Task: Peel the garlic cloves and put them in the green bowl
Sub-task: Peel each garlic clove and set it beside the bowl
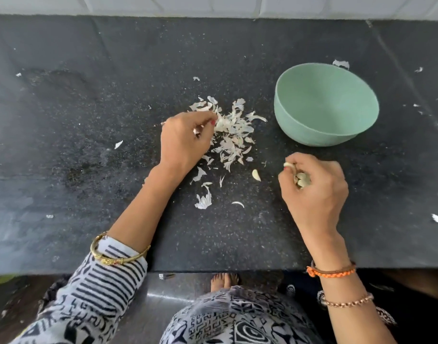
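Note:
The green bowl (326, 105) stands on the dark counter at the right, and its visible inside shows no cloves. A heap of white garlic peels (231, 131) lies in the middle. My left hand (185, 139) is at the heap's left edge, fingers curled and pinching peels. My right hand (315, 189) hovers in front of the bowl, fingers curled round several peeled garlic cloves (301, 181), with one more pinched at the fingertips. A single peeled clove (256, 175) lies on the counter between my hands.
Loose peel scraps (203, 199) are scattered over the black counter (88, 120), some behind and to the right of the bowl. White tiles run along the back. The counter's front edge is close to my body.

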Demonstrator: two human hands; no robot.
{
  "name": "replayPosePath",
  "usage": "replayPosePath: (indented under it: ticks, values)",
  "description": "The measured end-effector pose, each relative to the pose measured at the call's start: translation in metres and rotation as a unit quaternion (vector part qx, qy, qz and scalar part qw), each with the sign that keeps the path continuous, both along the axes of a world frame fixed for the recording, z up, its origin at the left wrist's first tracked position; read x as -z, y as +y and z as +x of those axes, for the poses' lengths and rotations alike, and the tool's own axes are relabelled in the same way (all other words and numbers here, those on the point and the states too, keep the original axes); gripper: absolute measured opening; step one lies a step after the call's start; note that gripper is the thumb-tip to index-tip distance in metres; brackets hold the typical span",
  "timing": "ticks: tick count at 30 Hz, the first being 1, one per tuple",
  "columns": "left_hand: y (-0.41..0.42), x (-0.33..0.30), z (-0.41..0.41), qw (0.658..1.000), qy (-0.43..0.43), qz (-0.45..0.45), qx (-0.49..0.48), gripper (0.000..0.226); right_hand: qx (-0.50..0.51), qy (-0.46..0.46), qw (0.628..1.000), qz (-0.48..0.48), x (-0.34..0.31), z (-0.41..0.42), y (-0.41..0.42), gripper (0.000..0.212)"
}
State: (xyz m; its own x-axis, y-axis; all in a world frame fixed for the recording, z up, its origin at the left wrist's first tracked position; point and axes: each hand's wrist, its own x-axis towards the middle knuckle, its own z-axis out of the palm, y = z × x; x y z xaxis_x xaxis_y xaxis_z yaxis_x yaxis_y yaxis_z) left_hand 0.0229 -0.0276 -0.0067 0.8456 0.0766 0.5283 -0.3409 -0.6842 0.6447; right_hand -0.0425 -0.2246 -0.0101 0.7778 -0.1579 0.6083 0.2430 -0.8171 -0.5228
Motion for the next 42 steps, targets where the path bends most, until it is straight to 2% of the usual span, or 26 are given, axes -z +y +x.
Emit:
replayPosePath:
  ticks: [5, 9, 15, 24, 32, 36, 39, 42]
  values:
    - [0.001, 0.0, 0.001, 0.999, -0.008, 0.026, 0.028, 0.016, -0.029, 0.013, 0.999, -0.04, 0.004, 0.003, -0.004, 0.012]
    - [0.001, 0.001, 0.001, 0.999, -0.001, 0.023, 0.023, 0.017, -0.032, 0.039, 0.998, -0.027, 0.01, 0.004, -0.007, 0.022]
    - [0.001, 0.003, 0.001, 1.0, 0.014, 0.0, 0.018, 0.016, -0.043, 0.023, 0.999, -0.018, 0.003, 0.001, -0.004, 0.022]
    - [0.0, 0.002, 0.002, 0.999, 0.031, -0.014, 0.018, 0.018, -0.114, 0.052, 0.984, -0.127, 0.009, 0.006, 0.018, 0.02]
    - [0.004, 0.001, 0.004, 0.998, 0.046, -0.049, -0.017, 0.019, -0.02, 0.087, 0.992, -0.09, 0.006, 0.003, 0.014, 0.016]
    - [0.008, 0.002, 0.005, 0.994, 0.046, -0.064, -0.077, 0.019, -0.106, 0.084, 0.988, -0.074, -0.001, 0.015, 0.024, 0.016]
    - [0.011, 0.001, 0.007, 0.992, 0.066, -0.062, -0.09, 0.022, -0.162, 0.122, 0.977, -0.064, -0.009, 0.031, 0.036, 0.013]
    - [0.016, 0.002, 0.009, 0.992, 0.065, -0.046, -0.102, 0.027, -0.198, 0.189, 0.958, -0.084, -0.022, 0.051, 0.048, 0.03]
